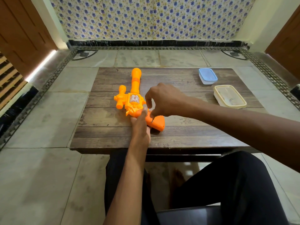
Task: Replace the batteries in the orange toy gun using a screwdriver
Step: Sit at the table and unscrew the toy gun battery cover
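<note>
The orange toy gun (pixel 135 101) lies flat on the low wooden table (pixel 178 137), a little toward 9 o'clock from the table's middle. Its long barrel points to 12 o'clock and its grip angles off toward 4 o'clock. A smaller orange scope-like part sits on the gun's 9 o'clock side. The left hand (pixel 140 125) comes in from 6 o'clock and holds the gun where the body meets the grip. One digit lies straight along the top, and other fingers curl at the grip's near edge. The right hand (pixel 164 100) reaches in from 3 o'clock and hovers over the grip with its fingers bunched together, pointing down. They pinch a thin screwdriver (pixel 152 119), of which only the slim metal shaft shows, its tip touching the face of the grip. The handle is hidden inside the fingers. At the table's 2 o'clock corner stands a small blue-lidded container (pixel 208 76). Just toward 5 o'clock from it is a larger clear container with a cream rim (pixel 230 96). Both are well apart from the gun. The person's dark-trousered legs (pixel 227 184) show at 6 o'clock, under the table edge.
</note>
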`<state>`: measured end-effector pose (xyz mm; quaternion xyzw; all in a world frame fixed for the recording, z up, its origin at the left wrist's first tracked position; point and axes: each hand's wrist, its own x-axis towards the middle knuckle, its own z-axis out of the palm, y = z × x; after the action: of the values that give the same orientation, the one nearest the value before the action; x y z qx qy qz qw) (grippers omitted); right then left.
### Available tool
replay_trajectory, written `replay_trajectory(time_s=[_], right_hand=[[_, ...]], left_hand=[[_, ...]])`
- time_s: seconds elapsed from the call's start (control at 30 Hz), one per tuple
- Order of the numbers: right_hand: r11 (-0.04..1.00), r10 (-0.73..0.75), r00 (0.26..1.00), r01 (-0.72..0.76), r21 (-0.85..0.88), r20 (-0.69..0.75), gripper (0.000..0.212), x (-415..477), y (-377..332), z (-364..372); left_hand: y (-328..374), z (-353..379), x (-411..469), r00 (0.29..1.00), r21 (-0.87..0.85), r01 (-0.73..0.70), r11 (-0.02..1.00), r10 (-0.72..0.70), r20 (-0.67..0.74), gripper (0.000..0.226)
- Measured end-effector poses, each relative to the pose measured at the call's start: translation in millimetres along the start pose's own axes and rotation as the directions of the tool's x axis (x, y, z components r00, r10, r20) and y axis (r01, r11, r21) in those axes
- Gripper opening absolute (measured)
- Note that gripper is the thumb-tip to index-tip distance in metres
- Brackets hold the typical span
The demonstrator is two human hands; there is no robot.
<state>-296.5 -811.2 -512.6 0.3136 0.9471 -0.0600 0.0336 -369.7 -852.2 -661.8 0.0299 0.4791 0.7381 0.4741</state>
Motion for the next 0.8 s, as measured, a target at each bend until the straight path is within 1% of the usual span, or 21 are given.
replay_trajectory(time_s=[0.1, 0.17, 0.23, 0.27, 0.3, 0.33, 0.37, 0.47, 0.53, 0.67, 0.73, 0.8], right_hand=[[1.0, -0.024, 0.999, 0.023, 0.021, 0.037, 0.036, 1.4, 0.9, -2.8], [0.999, 0.02, 1.0, -0.02, 0.03, 0.014, 0.032, 3.0, 0.8, -1.7], [0.995, 0.095, 0.994, -0.094, 0.011, -0.048, 0.041, 4.9, 0.9, 0.7], [0.994, 0.104, 0.992, -0.105, -0.015, -0.073, 0.04, 5.8, 0.7, 1.8], [0.995, 0.093, 0.993, -0.095, -0.022, -0.079, 0.03, 7.0, 0.9, 2.7], [0.997, 0.067, 0.996, -0.069, -0.02, -0.066, 0.015, 7.6, 1.8, 2.0], [0.999, 0.034, 0.998, -0.034, -0.001, -0.048, 0.006, 6.5, 2.7, 0.4], [0.998, -0.023, 1.0, 0.023, 0.065, 0.005, 0.017, 3.7, 7.5, -3.3], [0.996, -0.031, 0.999, 0.032, 0.079, -0.016, 0.018, 2.4, 7.7, -2.7], [0.999, 0.015, 0.995, -0.018, -0.028, -0.094, 0.033, 0.0, 3.1, 3.2], [0.997, 0.042, 0.994, -0.048, -0.052, -0.103, 0.029, -1.2, 2.0, 2.7], [0.998, 0.006, 0.998, -0.01, -0.06, -0.067, 0.018, -0.4, 2.4, 0.4]], left_hand=[[-0.4, -0.9, 0.5, 1.0, 0.01, -0.017, 1.0, 0.017, 0.007, 0.063], [-1.0, 0.1, 2.3, 1.0, 0.01, -0.023, 1.0, 0.023, 0.001, 0.065], [-1.5, 0.7, 2.5, 1.0, 0.001, -0.024, 1.0, 0.024, -0.006, 0.066], [-2.0, 0.1, 2.6, 1.0, 0.008, -0.025, 1.0, 0.025, -0.011, 0.067], [-1.9, -0.4, 1.8, 1.0, 0.009, -0.024, 1.0, 0.024, -0.015, 0.067], [-2.3, -1.0, 2.5, 1.0, 0.002, -0.022, 1.0, 0.022, -0.022, 0.068], [-2.5, -1.1, 2.5, 0.999, -0.001, -0.018, 1.0, 0.018, -0.027, 0.067], [-2.8, -0.2, 3.9, 0.999, 0.002, -0.008, 1.0, 0.008, -0.041, 0.064], [-4.2, -0.3, 4.4, 1.0, 0.001, -0.013, 1.0, 0.013, -0.024, 0.064], [-3.2, -1.1, 2.8, 1.0, -0.007, -0.012, 1.0, 0.012, -0.003, 0.067], [-1.9, 0.1, 1.6, 1.0, -0.02, -0.012, 1.0, 0.012, -0.005, 0.064], [-1.3, 0.3, 1.3, 1.0, -0.028, -0.017, 0.999, 0.017, 0.003, 0.059]])
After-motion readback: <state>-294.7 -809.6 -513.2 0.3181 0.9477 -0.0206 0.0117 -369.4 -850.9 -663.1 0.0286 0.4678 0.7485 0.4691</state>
